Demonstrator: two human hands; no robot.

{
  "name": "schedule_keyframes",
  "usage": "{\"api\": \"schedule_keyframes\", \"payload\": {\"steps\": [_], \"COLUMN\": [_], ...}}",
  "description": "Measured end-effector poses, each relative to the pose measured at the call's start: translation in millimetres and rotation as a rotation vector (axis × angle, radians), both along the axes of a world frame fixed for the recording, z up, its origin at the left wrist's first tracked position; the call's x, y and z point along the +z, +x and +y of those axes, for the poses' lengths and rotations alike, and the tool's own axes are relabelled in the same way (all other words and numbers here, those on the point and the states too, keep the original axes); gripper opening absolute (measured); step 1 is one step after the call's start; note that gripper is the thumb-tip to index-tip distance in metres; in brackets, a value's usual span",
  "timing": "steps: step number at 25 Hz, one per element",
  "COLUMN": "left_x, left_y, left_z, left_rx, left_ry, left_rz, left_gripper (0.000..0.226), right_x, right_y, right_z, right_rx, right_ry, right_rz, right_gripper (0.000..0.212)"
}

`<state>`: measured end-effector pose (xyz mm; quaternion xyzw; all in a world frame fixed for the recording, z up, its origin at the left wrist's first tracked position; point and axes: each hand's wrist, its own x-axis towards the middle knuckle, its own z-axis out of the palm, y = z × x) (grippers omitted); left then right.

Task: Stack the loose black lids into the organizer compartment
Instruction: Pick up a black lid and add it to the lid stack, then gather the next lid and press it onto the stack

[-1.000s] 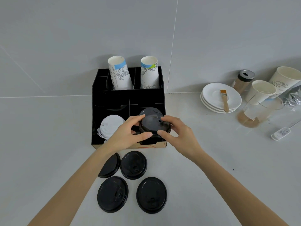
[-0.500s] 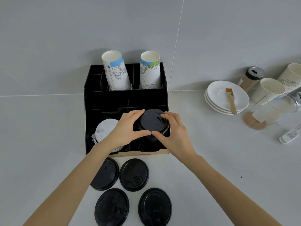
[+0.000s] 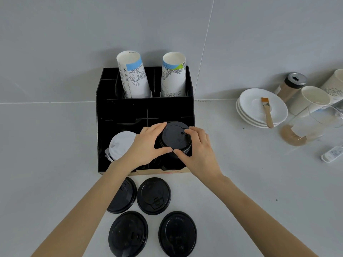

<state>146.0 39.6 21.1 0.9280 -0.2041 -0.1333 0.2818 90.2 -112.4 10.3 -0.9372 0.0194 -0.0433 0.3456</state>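
A black organizer (image 3: 104, 130) stands against the wall. In its front right compartment sits a stack of black lids (image 3: 174, 138). My left hand (image 3: 148, 145) grips the stack's left side and my right hand (image 3: 196, 151) its right side, thumbs nearly meeting at the front. Several loose black lids lie on the counter in front of the organizer: one partly under my left forearm (image 3: 124, 197), one beside it (image 3: 153, 195), and two nearer me (image 3: 128, 234) (image 3: 177, 233).
White lids (image 3: 120, 143) fill the organizer's front left compartment, and two paper cup stacks (image 3: 133, 76) (image 3: 173, 75) stand in its back row. At the right are stacked saucers (image 3: 248, 108) with a brush (image 3: 267, 112), a shaker jar (image 3: 289, 86), cups (image 3: 311, 99) and a glass pitcher (image 3: 306, 127).
Both hands have lowered the black lid stack further into the front right compartment and now hold it closer together. The view has shifted, so the loose lids sit lower in frame.
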Motion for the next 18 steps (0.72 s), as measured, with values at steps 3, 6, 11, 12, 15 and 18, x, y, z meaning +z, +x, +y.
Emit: {"api": "schedule_keyframes", "payload": {"steps": [3,6,11,12,15,18], "left_x": [2.5,6.4,9.6,9.1,4.9,-6.2], "left_y": [-5.6,-13.6,-40.0,-46.1,-64.2,-81.5], "left_z": [0.6,7.4,28.6,33.3,48.7,63.2], "left_rx": [0.022,0.046,0.098,0.099,0.105,0.097], "left_ry": [-0.034,-0.087,-0.186,-0.187,-0.179,-0.169], "left_rz": [0.004,-0.015,-0.022,-0.019,-0.004,0.062], "left_gripper": [0.077,0.073,0.062,0.060,0.054,0.053], "right_x": [3.6,7.7,14.7,14.6,10.6,-0.7], "right_y": [-3.6,-11.4,-37.9,-44.1,-62.6,-78.7], "right_z": [-1.6,-3.8,1.4,3.9,13.2,24.9], "right_rx": [0.018,0.012,0.039,0.049,0.074,0.103], "right_ry": [0.010,0.014,0.031,0.036,0.055,0.058], "right_rz": [0.015,-0.021,-0.063,-0.069,-0.063,-0.002], "right_gripper": [0.059,0.058,0.052,0.051,0.048,0.048]}}
